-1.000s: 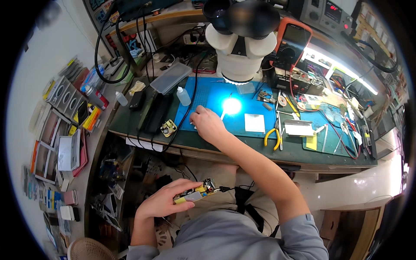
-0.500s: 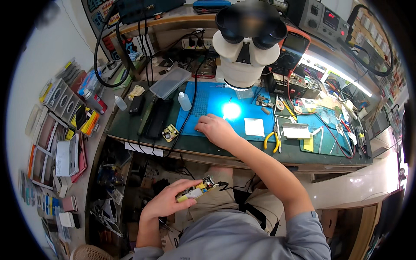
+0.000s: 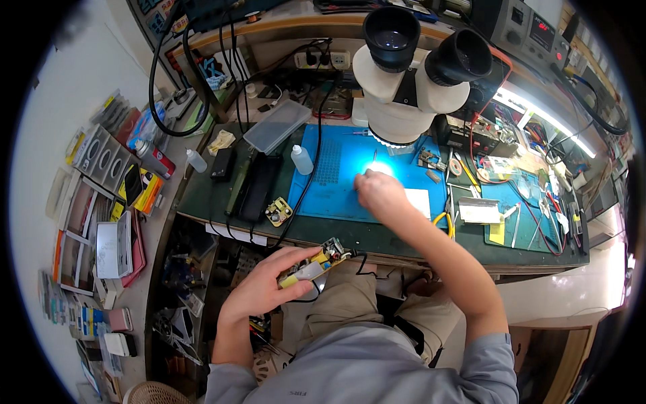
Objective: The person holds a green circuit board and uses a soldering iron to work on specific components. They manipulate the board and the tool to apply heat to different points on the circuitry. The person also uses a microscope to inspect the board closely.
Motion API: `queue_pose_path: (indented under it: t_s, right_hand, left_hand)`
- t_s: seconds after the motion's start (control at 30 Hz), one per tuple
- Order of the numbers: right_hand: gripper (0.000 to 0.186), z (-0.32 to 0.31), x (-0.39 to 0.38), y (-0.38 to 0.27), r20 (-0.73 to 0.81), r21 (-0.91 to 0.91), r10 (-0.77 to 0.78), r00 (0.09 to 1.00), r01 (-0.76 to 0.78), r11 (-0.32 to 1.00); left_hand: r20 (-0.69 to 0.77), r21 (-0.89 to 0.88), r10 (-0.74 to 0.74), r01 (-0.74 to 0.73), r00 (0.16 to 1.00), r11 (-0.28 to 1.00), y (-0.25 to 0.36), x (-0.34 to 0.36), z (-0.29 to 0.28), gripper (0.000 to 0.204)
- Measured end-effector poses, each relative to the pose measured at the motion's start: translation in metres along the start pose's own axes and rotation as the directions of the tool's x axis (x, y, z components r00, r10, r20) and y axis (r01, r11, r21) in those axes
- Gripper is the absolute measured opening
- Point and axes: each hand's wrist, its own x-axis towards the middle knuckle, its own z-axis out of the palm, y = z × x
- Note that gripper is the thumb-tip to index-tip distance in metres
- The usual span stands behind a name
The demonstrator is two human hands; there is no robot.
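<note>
My left hand [image 3: 270,283] is wrapped round a bare circuit board [image 3: 321,262] with yellow, white and metal parts, held tilted over my lap below the bench edge. A black cable [image 3: 360,256] trails from the board's right end. Above the blue mat [image 3: 330,202], my right hand [image 3: 381,195] has its fingers drawn together beside the bright light spot [image 3: 378,166] under the microscope [image 3: 407,94]. Whatever those fingers pinch, if anything, is hidden. The tip of a thin pointed thing [image 3: 375,155] shows just beyond them. A white square sheet [image 3: 418,200] is partly covered by my right hand.
A second small circuit board [image 3: 278,211] lies left of the mat, near a dropper bottle [image 3: 301,160] and a clear plastic lid [image 3: 277,128]. Yellow-handled pliers [image 3: 445,221] and a folded white piece [image 3: 480,210] lie right. A black cable crosses the mat's left part.
My right hand has moved right and forward from the mat's front left to the light spot, its fingers now drawn together. My left hand still holds the circuit board. The view has shifted slightly.
</note>
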Motion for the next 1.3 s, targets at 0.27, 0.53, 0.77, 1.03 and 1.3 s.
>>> queue_pose_path:
  t_s: [0.27,0.53,0.77,1.03,1.3]
  right_hand:
    - [0.009,-0.025,-0.016,0.045,0.049,-0.227,0.169,0.984,-0.154,0.962]
    - [0.01,-0.037,-0.046,0.077,-0.099,-0.039,0.271,0.958,-0.276,0.96]
    - [0.009,-0.048,-0.049,0.081,-0.218,0.059,0.276,0.936,-0.27,0.961]
    - [0.008,-0.042,-0.042,0.083,-0.113,0.099,0.367,0.923,-0.357,0.929]
    - [0.009,-0.037,-0.042,0.087,-0.106,0.123,0.388,0.915,-0.376,0.919]
  left_hand:
    - [-0.142,0.022,0.072,-0.07,0.987,0.997,0.018,0.043,0.0,0.059]
    - [-0.119,0.515,0.372,-0.263,0.921,0.816,-0.009,0.153,0.002,0.077]
    - [-0.045,0.577,0.224,-0.158,0.974,0.802,-0.038,0.203,0.018,0.089]
    - [-0.022,0.509,0.126,-0.097,0.992,0.855,-0.028,0.185,-0.006,0.087]
    - [-0.154,0.447,0.135,-0.053,0.979,0.893,-0.05,0.163,0.009,0.071]
